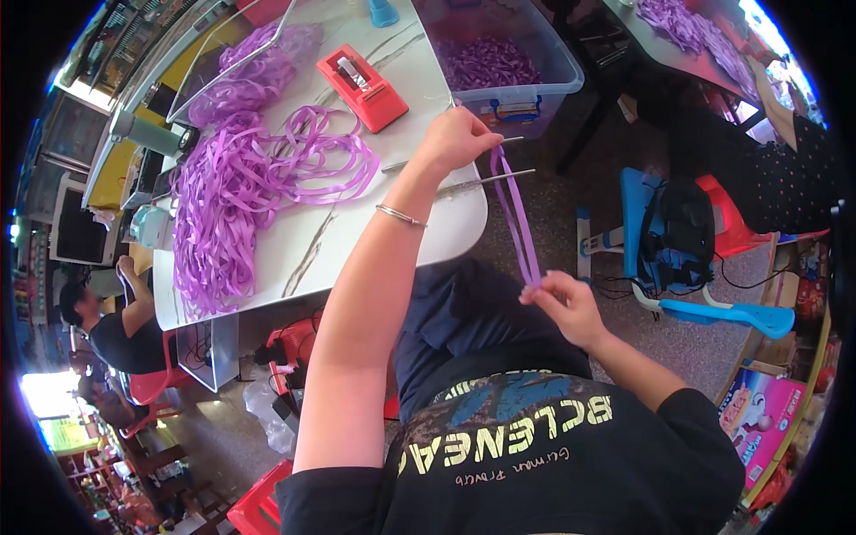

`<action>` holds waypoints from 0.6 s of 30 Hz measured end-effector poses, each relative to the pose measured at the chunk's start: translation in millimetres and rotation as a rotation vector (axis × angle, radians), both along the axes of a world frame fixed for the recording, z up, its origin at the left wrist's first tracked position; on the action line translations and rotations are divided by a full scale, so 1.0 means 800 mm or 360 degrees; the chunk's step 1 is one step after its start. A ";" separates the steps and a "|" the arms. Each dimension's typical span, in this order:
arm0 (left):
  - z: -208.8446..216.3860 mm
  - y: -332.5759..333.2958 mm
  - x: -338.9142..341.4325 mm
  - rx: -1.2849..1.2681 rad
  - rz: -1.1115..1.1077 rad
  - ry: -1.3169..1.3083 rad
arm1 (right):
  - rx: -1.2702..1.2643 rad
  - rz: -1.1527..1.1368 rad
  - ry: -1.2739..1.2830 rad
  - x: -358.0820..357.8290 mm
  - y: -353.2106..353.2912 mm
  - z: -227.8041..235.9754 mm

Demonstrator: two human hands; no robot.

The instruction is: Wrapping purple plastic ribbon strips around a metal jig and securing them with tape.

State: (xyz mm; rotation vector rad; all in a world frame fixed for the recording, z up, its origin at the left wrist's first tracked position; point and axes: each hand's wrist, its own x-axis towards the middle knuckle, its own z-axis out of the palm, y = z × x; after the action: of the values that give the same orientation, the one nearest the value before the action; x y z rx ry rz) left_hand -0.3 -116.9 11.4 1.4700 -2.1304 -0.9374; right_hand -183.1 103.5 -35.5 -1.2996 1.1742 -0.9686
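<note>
A narrow purple ribbon (524, 230) stretches in a long doubled strip between my two hands, past the table's right corner. The fingers of my left hand (456, 140) are curled closed at its upper end, by the tip of a thin metal rod (512, 140); the fingertips are partly hidden. A second metal rod (486, 181) juts from the table edge below, and the ribbon crosses it. Lower and nearer my body, my right hand (571, 308) pinches the ribbon's bottom end between thumb and fingers. Left of my forearm lies a large tangled heap of purple ribbons (223, 209).
A red tape dispenser (364, 87) stands on the white marbled table (392, 218). Beyond its edge sits a clear plastic bin (557, 89) of purple pieces. To the right are a blue chair (635, 192) with a black bag (682, 234). Other people sit left and far right.
</note>
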 end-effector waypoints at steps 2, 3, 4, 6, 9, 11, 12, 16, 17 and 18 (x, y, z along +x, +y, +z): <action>0.002 0.000 0.000 0.0026 -0.0009 -0.0045 | -0.0348 0.0143 0.0444 -0.010 0.025 0.016; 0.003 -0.001 0.000 0.0054 -0.0021 -0.0094 | -0.0403 0.0141 0.0500 -0.014 0.039 0.017; 0.004 -0.001 0.001 0.0049 -0.0020 -0.0093 | -0.0408 0.0141 0.0502 -0.017 0.049 0.023; 0.001 -0.004 0.001 0.0080 -0.0030 -0.0112 | -0.0454 0.0327 0.0639 -0.024 0.066 0.041; -0.005 -0.005 0.002 0.0017 -0.0076 -0.0019 | -0.0493 0.0477 0.0556 -0.027 0.079 0.043; -0.006 -0.005 0.001 0.0009 -0.0068 -0.0013 | -0.0516 0.0526 0.0506 -0.025 0.082 0.043; -0.006 -0.004 0.001 0.0004 -0.0057 -0.0006 | -0.0515 0.0484 0.0450 -0.023 0.083 0.042; -0.001 -0.003 -0.002 0.0029 -0.0049 -0.0029 | -0.0390 0.0372 0.0263 -0.018 0.091 0.032; -0.001 -0.002 -0.001 0.0035 -0.0059 -0.0054 | -0.0389 0.0371 0.0263 -0.017 0.092 0.031; -0.001 -0.002 -0.001 0.0041 -0.0070 -0.0079 | -0.0392 0.0364 0.0275 -0.017 0.092 0.030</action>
State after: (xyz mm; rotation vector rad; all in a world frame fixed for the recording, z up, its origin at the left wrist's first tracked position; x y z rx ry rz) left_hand -1.0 -118.3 10.9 1.4792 -2.2024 -0.9568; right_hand -196.7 177.3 -11.2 -1.7030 1.0290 -0.8647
